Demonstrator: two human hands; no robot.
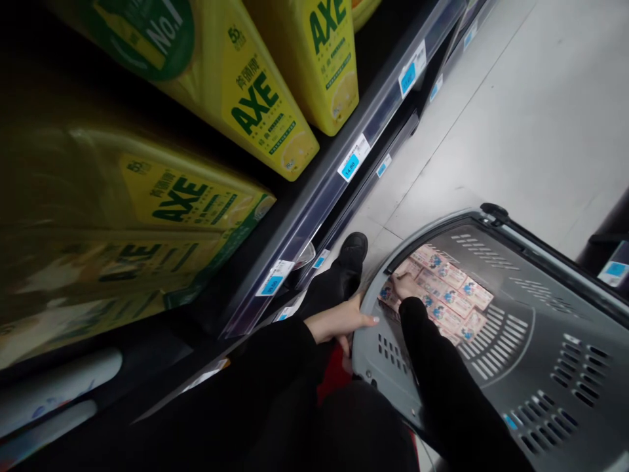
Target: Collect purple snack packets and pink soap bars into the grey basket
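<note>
My left hand [344, 320] is closed on the near-left rim of a grey plastic shopping basket [540, 367], thumb over the top edge and fingers below. Inside the basket, my right hand [405, 286] reaches down to the left end of a row of small pink printed packs [449, 292]. Its fingers are bent at the end packs and partly hidden, and seem to grip one. The packs lie side by side in rows on the slotted basket floor. Black sleeves cover both arms.
Large yellow AXE bottles [268, 105] fill the dark shelf on the left. Blue and white price tags [354, 157] line the shelf edge [314, 210]. A black shoe [354, 245] rests on the pale tiled floor [535, 124]. Another shelf edge with a tag [614, 265] shows at far right.
</note>
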